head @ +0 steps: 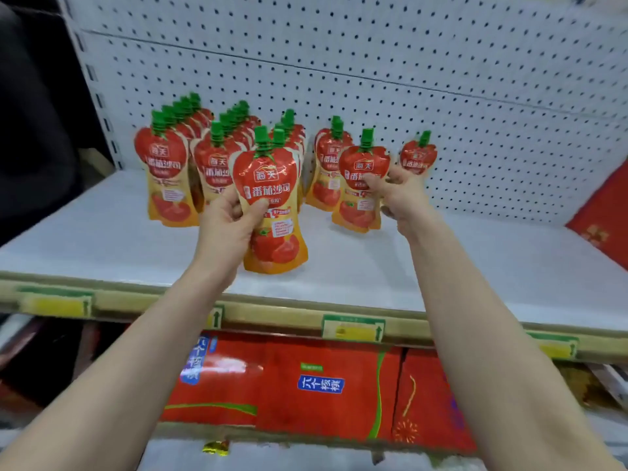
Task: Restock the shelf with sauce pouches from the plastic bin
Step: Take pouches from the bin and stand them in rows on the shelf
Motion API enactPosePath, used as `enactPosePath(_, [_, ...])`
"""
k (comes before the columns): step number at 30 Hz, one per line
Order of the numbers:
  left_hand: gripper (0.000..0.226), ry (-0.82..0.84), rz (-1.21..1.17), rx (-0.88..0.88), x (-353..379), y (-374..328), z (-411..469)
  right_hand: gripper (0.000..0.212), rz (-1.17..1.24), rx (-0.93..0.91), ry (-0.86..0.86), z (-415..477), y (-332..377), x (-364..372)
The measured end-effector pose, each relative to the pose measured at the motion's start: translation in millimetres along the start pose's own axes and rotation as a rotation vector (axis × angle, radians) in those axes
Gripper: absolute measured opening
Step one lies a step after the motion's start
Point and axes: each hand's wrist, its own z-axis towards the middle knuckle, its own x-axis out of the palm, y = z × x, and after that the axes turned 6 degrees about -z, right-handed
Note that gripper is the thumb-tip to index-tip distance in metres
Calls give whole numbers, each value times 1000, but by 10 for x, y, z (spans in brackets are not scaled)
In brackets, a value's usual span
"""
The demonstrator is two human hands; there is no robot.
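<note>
- Fingers [253, 212] of the left hand [226, 229] curled round the thin middle of a sauce pouch [268, 175], thumb flat on the front, gripping it well.
- Held upright, just above the front part of the shelf [102, 239], in front of the standing rows.
- Soft and shiny, shaped like a little bottle: fat round top, thin waist, wide bottom.
- Red on top like a tomato, orange lower down, with a bumpy green cap.
- Fingers [409, 176] of the right hand [404, 198] bent, pinching the side of a second pouch [363, 164] near its red top.
- Bottom of that one down on the shelf or very close to it; hard to tell which.
- A third pouch [418, 155] right behind the right fingertips, only its red top and green cap showing; cannot tell if held too.
- Rows of pouches [166, 171] standing upright at the back left of the shelf, one behind another, green caps in lines.
- Shelf flat, white and smooth, with a tan front edge and yellow and green price tags [353, 329] stuck along it.
- Back wall [407, 79] white and hard, full of small round holes in neat lines.
- Red boxes [323, 385] with blue labels, packed side by side on the level below.
- One more red box [605, 215] at the far right of the white shelf, partly out of view.
- Both arms bare, stretched out over the tan edge.
</note>
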Motion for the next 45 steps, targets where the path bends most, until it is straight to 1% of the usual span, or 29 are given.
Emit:
enactPosePath(3, [26, -32, 18, -4, -33, 33, 92, 14, 17, 57, 45, 362, -95, 158])
enactPosePath(8, [27, -43, 25, -9, -79, 85, 154, 19, 23, 69, 75, 768, -256, 365])
enactPosePath(13, [28, -15, 33, -13, -49, 122, 190, 28, -9, 76, 62, 964, -394, 454])
enactPosePath(17, [30, -9, 18, -24, -24, 156, 217, 29, -24, 70, 75, 1067, -412, 468])
enactPosePath(21, [31, 12, -5, -42, 15, 201, 229, 29, -36, 44, 50, 1107, -440, 492])
enactPosePath(24, [29, 23, -10, -53, 39, 218, 223, 33, -87, 63, 35, 1091, -460, 490])
enactPosePath(26, [27, 34, -15, -59, 61, 223, 213, 41, -180, 49, -22, 1023, -429, 447])
enactPosePath(27, [26, 41, -16, -63, 74, 225, 206, 44, -240, 7, -87, 964, -392, 406])
enactPosePath(29, [25, 56, -20, -67, 106, 237, 190, 40, -257, -120, -195, 766, -265, 323])
enactPosePath(30, [24, 61, -18, -70, 125, 248, 182, 36, -207, -162, -166, 637, -184, 284])
enactPosePath(31, [24, 67, -15, -73, 152, 256, 174, 37, -138, -176, -76, 497, -104, 252])
enactPosePath(33, [25, 86, -7, -80, 218, 277, 163, 43, -61, -151, 211, 207, 19, 220])
enactPosePath(34, [25, 96, 2, -84, 256, 291, 156, 40, -81, -155, 328, 88, 44, 211])
enactPosePath(35, [25, 105, 9, -88, 295, 305, 148, 33, -113, -179, 401, 6, 45, 202])
enactPosePath(36, [26, 115, 12, -91, 336, 319, 137, 25, -129, -205, 429, -51, 28, 193])
enactPosePath(41, [28, 170, 44, -117, 465, 416, 90, 8, -59, -206, 359, -80, -58, 32])
enactPosePath(45, [29, 163, 337, -74, 434, 572, 43, 9, -13, -187, 208, 42, -119, -150])
